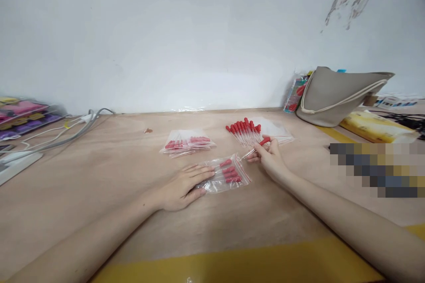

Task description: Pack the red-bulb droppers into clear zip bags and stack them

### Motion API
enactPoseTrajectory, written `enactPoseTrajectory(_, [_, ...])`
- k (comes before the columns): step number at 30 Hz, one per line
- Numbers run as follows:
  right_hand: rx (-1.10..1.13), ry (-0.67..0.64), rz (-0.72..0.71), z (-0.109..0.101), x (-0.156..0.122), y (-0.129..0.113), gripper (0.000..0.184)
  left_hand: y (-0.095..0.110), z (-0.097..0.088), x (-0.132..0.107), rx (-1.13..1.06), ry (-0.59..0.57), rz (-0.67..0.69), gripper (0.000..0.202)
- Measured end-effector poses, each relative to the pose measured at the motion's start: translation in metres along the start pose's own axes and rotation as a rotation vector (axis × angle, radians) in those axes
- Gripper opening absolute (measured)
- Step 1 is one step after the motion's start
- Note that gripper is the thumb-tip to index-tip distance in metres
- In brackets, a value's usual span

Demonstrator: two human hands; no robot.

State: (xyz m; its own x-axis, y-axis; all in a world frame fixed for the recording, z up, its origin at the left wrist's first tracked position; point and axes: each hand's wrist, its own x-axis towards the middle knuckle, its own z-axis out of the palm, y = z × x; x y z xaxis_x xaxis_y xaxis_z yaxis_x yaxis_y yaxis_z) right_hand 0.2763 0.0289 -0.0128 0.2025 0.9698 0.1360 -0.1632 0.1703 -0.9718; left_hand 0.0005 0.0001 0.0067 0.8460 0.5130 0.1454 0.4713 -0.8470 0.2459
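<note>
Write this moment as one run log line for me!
left hand: flat on zip-lock bag | right hand: holding red-bulbed dropper, tip at bag's mouth | bag: more droppers inside | beyond: loose droppers

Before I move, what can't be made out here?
In the head view:
Bag, left end: hidden under the left hand.
Dropper in right hand, tip: too blurred to tell if it's inside the bag.
Tote, inside: hidden by its side.
Power strip: cut off by the left edge.
Whatever the pixelated patch covers.
</note>
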Motion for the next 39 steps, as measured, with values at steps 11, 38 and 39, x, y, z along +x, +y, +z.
enactPoseTrajectory(11, [0.062,-0.088,-0.004,0.001,-0.007,0.004,0.050,-0.002,0.003,-0.002,0.019,-0.012,-0.001,0.048])
enactPoseTrajectory(38, [-0.719,-0.431,-0.445,-0.006,-0.008,0.000,0.009,0.000,0.002,-0.002,0.008,-0.008,-0.021,0.048])
enactPoseTrajectory(39, [-0.728,-0.469,-0.424,-0.007,-0.007,0.002,0.010,0.000,0.002,-0.002,0.010,-0.011,-0.020,0.048])
